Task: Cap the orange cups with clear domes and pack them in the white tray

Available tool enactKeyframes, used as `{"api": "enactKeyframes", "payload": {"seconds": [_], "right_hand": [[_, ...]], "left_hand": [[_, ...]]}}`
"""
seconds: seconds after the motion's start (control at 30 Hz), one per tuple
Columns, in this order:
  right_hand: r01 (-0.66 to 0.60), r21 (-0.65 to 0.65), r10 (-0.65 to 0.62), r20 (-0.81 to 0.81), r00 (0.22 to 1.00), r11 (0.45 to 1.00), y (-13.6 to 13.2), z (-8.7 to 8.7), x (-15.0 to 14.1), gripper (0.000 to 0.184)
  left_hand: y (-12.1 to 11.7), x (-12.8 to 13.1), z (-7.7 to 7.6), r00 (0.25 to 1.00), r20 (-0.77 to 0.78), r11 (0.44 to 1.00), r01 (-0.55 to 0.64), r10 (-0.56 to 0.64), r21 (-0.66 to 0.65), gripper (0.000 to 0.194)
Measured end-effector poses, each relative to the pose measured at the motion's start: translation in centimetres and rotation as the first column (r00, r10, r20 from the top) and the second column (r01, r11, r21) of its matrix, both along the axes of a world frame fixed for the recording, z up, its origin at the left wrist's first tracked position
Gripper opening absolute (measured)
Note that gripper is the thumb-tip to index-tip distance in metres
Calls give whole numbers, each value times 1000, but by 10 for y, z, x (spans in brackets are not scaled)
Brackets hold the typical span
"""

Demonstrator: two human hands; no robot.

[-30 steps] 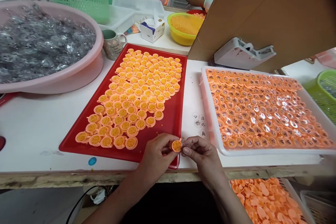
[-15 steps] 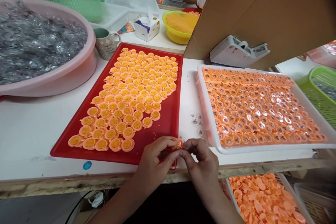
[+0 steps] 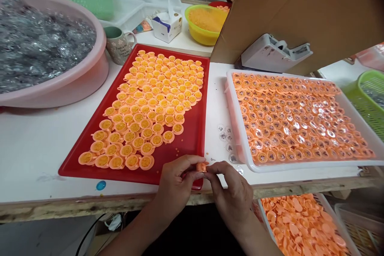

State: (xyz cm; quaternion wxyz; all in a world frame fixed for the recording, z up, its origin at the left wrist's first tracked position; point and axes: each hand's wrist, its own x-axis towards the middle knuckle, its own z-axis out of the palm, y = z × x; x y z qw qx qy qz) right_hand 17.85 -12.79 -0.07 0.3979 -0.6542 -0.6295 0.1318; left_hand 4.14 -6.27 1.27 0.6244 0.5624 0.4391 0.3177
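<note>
Both hands meet at the near right corner of a red tray (image 3: 192, 140). Between the fingertips of my left hand (image 3: 177, 178) and my right hand (image 3: 232, 186) is a small orange toy cup (image 3: 201, 166), partly covered by the fingers. Each hand pinches it from its own side. On the tray stand many orange cups on saucers (image 3: 147, 132) with yellow bits inside. Small clear round discs with dark prints (image 3: 222, 136) lie on the table to the right of the tray. A white tray (image 3: 255, 167) beyond them holds rows of orange cups topped with printed discs.
A pink basin (image 3: 99, 64) of clear plastic pieces stands left, beside a mug (image 3: 118, 48). Behind are a tissue box (image 3: 167, 28), a yellow bowl (image 3: 204, 36), a tape dispenser (image 3: 274, 56) and a cardboard panel (image 3: 300, 16). Below the table edge sits a bin of orange parts (image 3: 306, 224).
The cup between my fingers has turned and now shows more of its side. My right fingers have shifted slightly. The whole view has tilted a little.
</note>
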Motion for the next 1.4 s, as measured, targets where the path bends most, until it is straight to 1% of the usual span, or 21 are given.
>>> {"api": "enactKeyframes", "payload": {"seconds": [0.07,0.17,0.27,0.33,0.4,0.47,0.57,0.63,0.7,0.77,0.83,0.87,0.9,0.93,0.97,1.0,1.03,1.1,1.17,1.3,1.4], "right_hand": [[6,2,-6,-5,1000,1000,1,0,-1,24],[21,-12,-21,-38,999,1000,5,2,-1,29],[-10,-122,-3,-110,994,992,8,3,0,29],[-33,-195,3,-149,989,980,8,0,0,24],[-29,-218,-13,-189,982,976,8,-5,-1,19],[-17,-212,-40,-261,965,977,9,-9,-6,17],[-4,-214,-80,-381,921,977,11,-12,-17,13],[-2,-220,-96,-432,897,975,14,-11,-25,11],[-12,-234,-102,-471,876,972,22,-11,-26,10],[-45,-266,-105,-526,844,963,36,-7,-15,10],[-42,-271,-132,-590,797,962,55,0,14,15],[11,-262,-173,-606,776,965,67,5,35,21],[96,-243,-229,-613,756,965,80,11,58,26],[231,-219,-317,-595,739,948,94,16,84,30],[342,-231,-412,-545,730,911,108,20,110,34],[392,-234,-455,-517,725,890,123,23,134,35],[421,-239,-482,-496,722,875,137,25,155,35],[445,-264,-517,-453,726,856,161,22,185,33],[450,-294,-537,-409,738,843,179,14,199,30],[449,-331,-547,-325,772,830,195,-2,202,26],[460,-320,-545,-268,795,828,192,-3,199,26]], "left_hand": [[1,-1,-1,1000,27,999,1,1,-43,18],[3,-2,-3,993,116,994,14,-1,-111,18],[3,-2,-6,978,200,975,-4,50,-222,28],[2,-1,-7,973,200,948,-45,112,-314,30],[1,0,-8,977,159,939,-84,144,-334,23],[0,2,-7,984,117,956,-100,137,-276,14],[-3,3,-8,984,63,971,-150,164,-186,9],[-3,4,-12,981,23,970,-187,193,-157,10],[2,4,-16,985,-15,975,-172,172,-142,15],[13,0,-20,993,-66,990,-106,100,-93,21],[29,-8,-22,980,-170,993,-92,104,75,27],[38,-13,-23,958,-247,975,-100,148,199,27],[48,-19,-25,921,-327,937,-97,212,335,27],[57,-25,-27,871,-407,886,-65,274,458,27],[65,-31,-29,812,-488,836,0,320,549,26],[72,-36,-30,744,-570,798,84,349,597,27],[77,-39,-32,666,-647,773,165,370,613,28],[82,-40,-35,523,-750,748,282,405,601,30],[81,-37,-35,432,-792,734,344,430,586,30],[75,-30,-32,383,-811,710,403,442,577,25],[72,-29,-31,349,-828,718,416,440,557,25]]}}
